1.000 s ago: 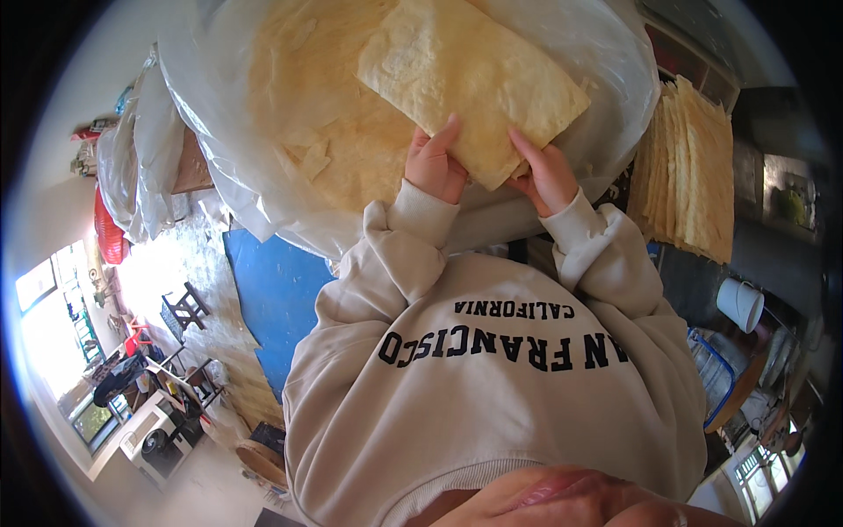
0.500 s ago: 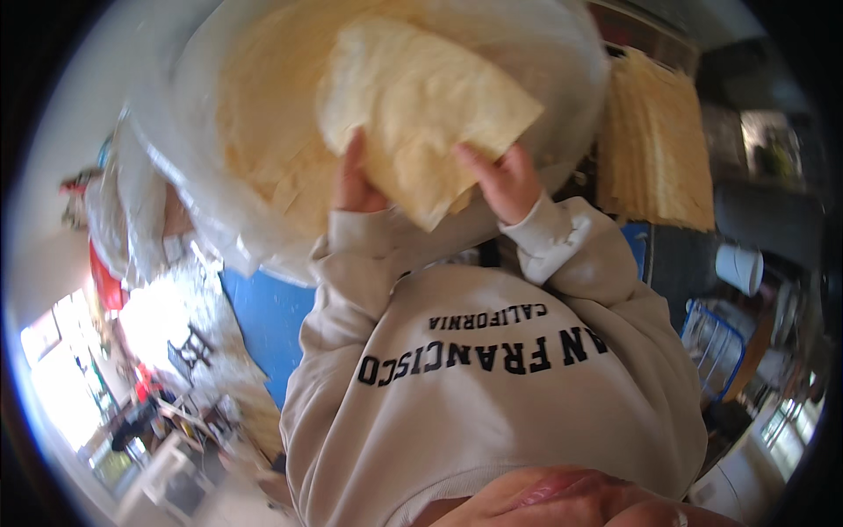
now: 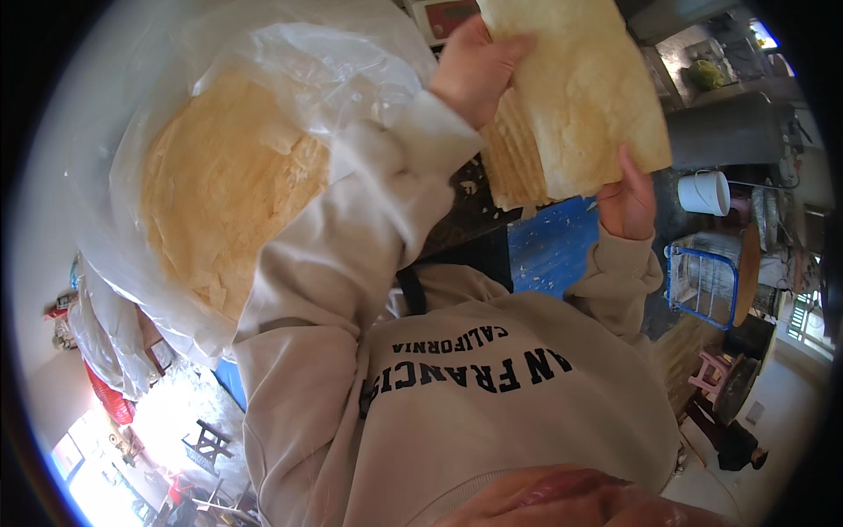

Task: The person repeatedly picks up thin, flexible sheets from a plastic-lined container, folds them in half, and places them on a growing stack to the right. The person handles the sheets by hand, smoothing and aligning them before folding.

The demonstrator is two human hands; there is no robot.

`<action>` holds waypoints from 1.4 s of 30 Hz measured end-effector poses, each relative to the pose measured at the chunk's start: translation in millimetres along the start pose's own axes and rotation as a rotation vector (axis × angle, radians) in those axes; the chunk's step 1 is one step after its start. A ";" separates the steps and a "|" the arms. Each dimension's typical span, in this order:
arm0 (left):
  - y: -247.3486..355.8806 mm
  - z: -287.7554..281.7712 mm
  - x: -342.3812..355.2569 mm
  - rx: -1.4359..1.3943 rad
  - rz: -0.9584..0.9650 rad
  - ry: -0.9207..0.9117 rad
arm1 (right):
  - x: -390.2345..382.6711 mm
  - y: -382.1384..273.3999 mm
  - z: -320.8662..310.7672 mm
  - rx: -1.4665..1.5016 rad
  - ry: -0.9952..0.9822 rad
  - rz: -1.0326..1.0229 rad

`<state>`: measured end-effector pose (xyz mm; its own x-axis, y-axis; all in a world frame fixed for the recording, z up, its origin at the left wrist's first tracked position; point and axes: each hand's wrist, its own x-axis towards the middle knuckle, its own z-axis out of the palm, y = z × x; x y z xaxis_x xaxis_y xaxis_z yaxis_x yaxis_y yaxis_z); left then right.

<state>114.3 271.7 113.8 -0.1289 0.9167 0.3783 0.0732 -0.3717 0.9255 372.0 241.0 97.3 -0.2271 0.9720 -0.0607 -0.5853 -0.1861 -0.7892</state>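
A thin, pale-yellow sheet [image 3: 593, 97], much like dried tofu skin, is stretched between my two hands. My left hand [image 3: 479, 70] reaches across to the right and grips its left edge. At its lower right corner, my right hand [image 3: 628, 200] pinches the edge with the thumb on top; its other fingers are partly hidden beneath. Just under the sheet is a stack of similar sheets [image 3: 514, 158], mostly covered by it. To the left, a large clear plastic bag [image 3: 105, 176] gapes around many loose yellowish sheets [image 3: 219, 184].
A red and silver device [image 3: 443, 18] stands behind my left hand. Blue flooring [image 3: 553, 250] with pale scraps shows below the stack. Farther right are a white bucket [image 3: 704, 193] and a blue-framed cart [image 3: 702, 285]. A person in dark clothes [image 3: 733, 439] is at the lower right.
Both hands have carried the sheet from above the plastic bag rightward to over the stack. My view has shifted right, and the bag's contents are now uncovered.
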 end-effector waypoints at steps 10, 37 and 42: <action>-53.5 65.0 -28.5 0.741 0.132 0.187 | -10.6 39.7 -27.7 0.040 0.134 0.084; 42.9 -250.9 -308.7 1.629 -0.827 0.241 | -54.8 109.3 125.1 -1.133 -0.898 -0.634; 26.0 -331.9 -353.2 1.516 -1.025 0.812 | -74.1 161.8 158.5 -1.057 -1.249 -0.586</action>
<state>-166.5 -110.5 10.6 -0.9613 0.2377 0.1395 0.2590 0.9521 0.1624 170.7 116.1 70.9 -0.9018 0.0880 0.4232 -0.1999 0.7832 -0.5888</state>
